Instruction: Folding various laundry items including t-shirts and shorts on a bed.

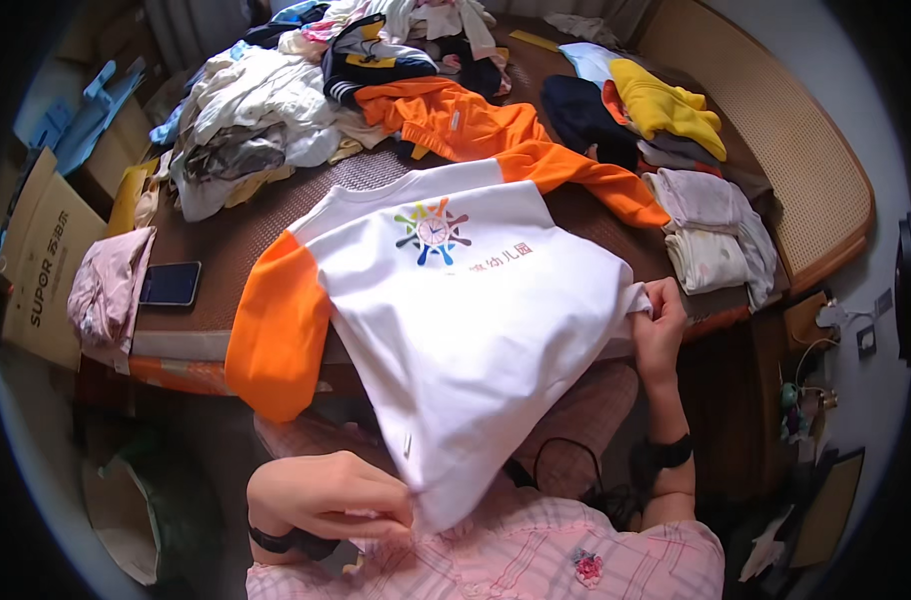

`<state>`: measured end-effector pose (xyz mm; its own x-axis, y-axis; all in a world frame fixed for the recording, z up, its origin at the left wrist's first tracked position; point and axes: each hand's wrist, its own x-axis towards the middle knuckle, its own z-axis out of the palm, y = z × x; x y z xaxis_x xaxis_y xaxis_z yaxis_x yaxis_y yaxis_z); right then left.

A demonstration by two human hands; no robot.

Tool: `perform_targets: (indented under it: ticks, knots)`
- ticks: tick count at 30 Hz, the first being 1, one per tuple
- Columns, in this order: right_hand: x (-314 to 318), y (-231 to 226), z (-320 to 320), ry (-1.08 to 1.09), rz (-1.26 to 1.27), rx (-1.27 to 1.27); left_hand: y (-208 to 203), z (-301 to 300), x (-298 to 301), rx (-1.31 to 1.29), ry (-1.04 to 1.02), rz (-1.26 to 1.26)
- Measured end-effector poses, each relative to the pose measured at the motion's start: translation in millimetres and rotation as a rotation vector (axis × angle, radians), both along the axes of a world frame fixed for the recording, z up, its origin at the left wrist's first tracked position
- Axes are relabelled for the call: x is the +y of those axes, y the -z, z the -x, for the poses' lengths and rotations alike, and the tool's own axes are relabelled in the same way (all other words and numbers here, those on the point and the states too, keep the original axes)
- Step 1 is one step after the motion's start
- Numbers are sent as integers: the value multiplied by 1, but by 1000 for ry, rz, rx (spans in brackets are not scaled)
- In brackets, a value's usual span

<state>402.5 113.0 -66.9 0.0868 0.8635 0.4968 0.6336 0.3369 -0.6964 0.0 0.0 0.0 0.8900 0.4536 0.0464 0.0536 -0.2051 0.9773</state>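
A white long-sleeved top (456, 330) with orange sleeves and a colourful round print stretches from the bed toward my lap. Its collar lies farthest away, and both sleeves spread sideways, the left one drooping over the bed's edge. At the lower right of the top, my right hand (661, 325) is closed round a bunched bit of the hem. My left hand (336, 497) is nearer my body, its fingers pinched together at the near hem corner. The cloth partly hides those fingertips.
A brown mat (276, 225) covers the bed. Heaped clothes (256, 120) fill its far left, with an orange garment (456, 115) beside them. Folded clothes (706, 250) and a yellow garment (666, 105) lie right. A phone (171, 284) and pink folded cloth (111, 290) sit left.
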Motion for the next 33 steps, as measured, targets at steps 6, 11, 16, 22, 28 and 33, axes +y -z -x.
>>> perform_targets:
  ticks: [6, 11, 16, 22, 28, 33]
  knots:
    - [-13, 1, -26, 37, 228, 99, 21, -27, 76, 290, -1076, -353]
    - [-20, -2, -53, -248, 417, 519, 98, 30, 141, 1006, -1332, -479]
    - [-32, -4, -75, -153, 536, 457, 101, 50, 148, 849, -1411, -385]
    - [-29, 6, -70, -424, 446, 176, 114, 84, 167, 512, -1501, -713]
    - [-60, -16, -92, -503, 847, 375, 117, 66, 170, 547, -1394, -776]
    - [-80, 19, -114, 442, 330, -126, 105, 40, 168, 452, -1344, -789]
